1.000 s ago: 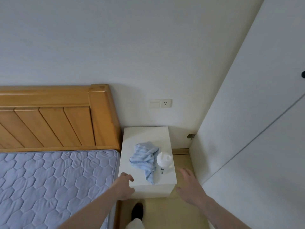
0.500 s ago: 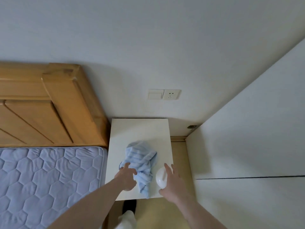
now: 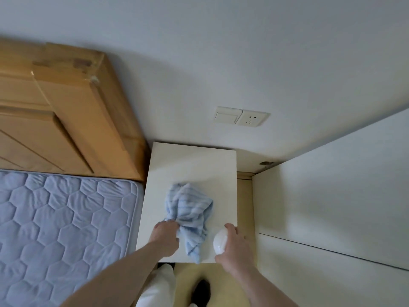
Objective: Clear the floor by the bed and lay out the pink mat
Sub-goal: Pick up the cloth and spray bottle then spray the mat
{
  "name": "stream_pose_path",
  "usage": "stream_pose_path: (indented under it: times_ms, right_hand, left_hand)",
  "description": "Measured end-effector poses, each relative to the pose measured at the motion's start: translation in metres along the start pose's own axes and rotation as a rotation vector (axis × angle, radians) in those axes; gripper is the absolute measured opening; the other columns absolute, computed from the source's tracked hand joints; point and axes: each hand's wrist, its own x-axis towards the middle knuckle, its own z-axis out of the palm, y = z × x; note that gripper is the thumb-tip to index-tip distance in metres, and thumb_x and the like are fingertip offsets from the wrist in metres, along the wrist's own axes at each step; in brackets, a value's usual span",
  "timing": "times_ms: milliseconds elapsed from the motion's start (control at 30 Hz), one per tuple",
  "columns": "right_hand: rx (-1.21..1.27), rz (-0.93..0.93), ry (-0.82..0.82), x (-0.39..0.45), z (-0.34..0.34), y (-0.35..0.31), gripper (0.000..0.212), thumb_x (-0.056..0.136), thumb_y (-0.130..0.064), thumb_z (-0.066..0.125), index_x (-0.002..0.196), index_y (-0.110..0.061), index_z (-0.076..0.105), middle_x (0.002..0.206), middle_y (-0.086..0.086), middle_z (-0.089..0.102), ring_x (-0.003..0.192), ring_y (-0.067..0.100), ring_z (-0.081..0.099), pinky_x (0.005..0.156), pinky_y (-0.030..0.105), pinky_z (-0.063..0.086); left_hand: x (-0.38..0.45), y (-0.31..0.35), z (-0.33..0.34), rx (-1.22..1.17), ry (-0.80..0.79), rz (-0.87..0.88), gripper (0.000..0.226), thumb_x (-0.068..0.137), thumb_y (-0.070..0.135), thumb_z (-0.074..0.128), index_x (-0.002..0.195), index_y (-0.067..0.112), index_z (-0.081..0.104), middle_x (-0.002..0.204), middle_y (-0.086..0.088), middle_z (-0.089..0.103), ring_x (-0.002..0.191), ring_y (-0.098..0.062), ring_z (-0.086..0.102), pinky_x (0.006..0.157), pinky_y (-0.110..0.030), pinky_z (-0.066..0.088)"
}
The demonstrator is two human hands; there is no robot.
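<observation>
My left hand (image 3: 166, 237) pinches a fold of the crumpled pale-blue striped cloth (image 3: 190, 214), which lies on the white rectangular bedside table (image 3: 192, 167). My right hand (image 3: 233, 248) is wrapped around the white rounded plastic bottle (image 3: 220, 241) at the table's near right corner; I can read no label or writing on it from here. The table stands between the wooden headboard (image 3: 66, 111) with its lilac quilted mattress (image 3: 62, 229) and a white cabinet (image 3: 332, 196). A light switch and socket plate (image 3: 241, 116) sits on the wall above. The pink mat is nowhere in my view. The yellowish floor (image 3: 194, 275) shows below the table.
</observation>
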Motion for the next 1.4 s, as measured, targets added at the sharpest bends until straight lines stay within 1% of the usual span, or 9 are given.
stream_pose_path:
  times_ms: [67,200,300,367,433,633,833,1067,1400]
  right_hand:
    - [0.003,0.01,-0.015,-0.001,-0.003,-0.003,0.096,0.07,-0.033,0.088,0.149,-0.03,0.033,0.144,-0.006,0.043,0.125,0.023,0.05,0.096,0.029,0.049]
    - [-0.009,-0.015,-0.027,-0.005,-0.008,-0.005,0.094,0.068,-0.036,0.087,0.145,-0.028,0.035,0.14,-0.002,0.046,0.122,0.025,0.055,0.094,0.031,0.052]
    - [-0.012,-0.037,-0.05,-0.006,-0.011,-0.003,0.09,0.073,-0.037,0.086,0.145,-0.027,0.034,0.14,0.0,0.044,0.121,0.027,0.057,0.092,0.032,0.052]
    - [-0.009,-0.048,-0.072,-0.005,-0.012,0.0,0.09,0.072,-0.04,0.087,0.143,-0.025,0.034,0.139,0.002,0.043,0.119,0.027,0.058,0.09,0.032,0.052]
    - [-0.002,-0.067,-0.086,-0.004,-0.015,0.002,0.092,0.069,-0.044,0.088,0.141,-0.025,0.035,0.136,0.002,0.043,0.118,0.028,0.057,0.089,0.033,0.051]
    - [-0.085,-0.203,-0.097,-0.007,-0.018,0.018,0.087,0.065,-0.045,0.09,0.134,-0.029,0.039,0.129,-0.001,0.045,0.112,0.028,0.055,0.09,0.04,0.054]
    - [-0.282,-0.376,-0.128,-0.034,-0.022,0.032,0.084,0.067,-0.046,0.087,0.135,-0.028,0.04,0.133,-0.001,0.044,0.117,0.027,0.054,0.089,0.035,0.053]
    - [-0.536,-0.665,-0.18,-0.111,-0.005,-0.02,0.09,0.06,-0.055,0.079,0.137,-0.029,0.039,0.129,-0.001,0.047,0.115,0.027,0.06,0.087,0.034,0.051]
    - [-0.758,-1.11,-0.17,-0.317,0.129,-0.093,0.104,0.059,-0.063,0.079,0.147,-0.026,0.037,0.143,0.0,0.049,0.127,0.024,0.056,0.098,0.035,0.049]
  left_hand:
    - [-0.01,0.0,-0.006,-0.113,0.118,-0.048,0.019,0.089,0.024,0.051,0.101,0.024,0.066,0.105,0.003,0.067,0.101,-0.024,0.065,0.077,-0.029,0.047]
    - [-0.038,-0.006,-0.01,-0.282,0.013,-0.147,0.031,0.087,0.023,0.053,0.115,0.025,0.039,0.088,0.002,0.06,0.071,-0.019,0.056,0.059,-0.03,0.042]
    - [-0.061,-0.009,-0.009,-0.28,-0.056,-0.178,0.006,0.087,0.028,0.051,0.093,0.028,0.05,0.086,0.006,0.059,0.078,-0.017,0.057,0.068,-0.032,0.052]
    - [-0.077,-0.009,-0.003,-0.326,-0.022,-0.21,0.016,0.087,0.029,0.049,0.072,0.033,0.048,0.08,0.008,0.058,0.078,-0.016,0.058,0.067,-0.029,0.049]
    - [-0.096,-0.009,0.004,-0.416,0.082,-0.26,0.021,0.086,0.024,0.049,0.067,0.033,0.047,0.076,0.007,0.058,0.075,-0.015,0.057,0.063,-0.027,0.045]
    - [-0.166,0.008,0.033,-0.597,0.401,-0.42,0.016,0.08,0.013,0.054,0.07,0.024,0.057,0.074,0.005,0.061,0.075,-0.019,0.059,0.063,-0.033,0.048]
    - [-0.243,0.037,0.063,-0.69,0.639,-0.534,0.02,0.083,0.017,0.054,0.089,0.033,0.063,0.091,0.01,0.058,0.083,-0.012,0.055,0.068,-0.026,0.042]
    - [-0.357,0.028,0.13,-0.89,0.853,-0.762,0.012,0.079,0.019,0.055,0.084,0.027,0.064,0.088,0.008,0.061,0.08,-0.012,0.058,0.068,-0.032,0.05]
    - [-0.576,0.025,0.311,-1.138,1.169,-1.191,0.013,0.081,0.019,0.057,0.069,0.022,0.055,0.078,0.004,0.057,0.07,-0.012,0.053,0.055,-0.031,0.036]
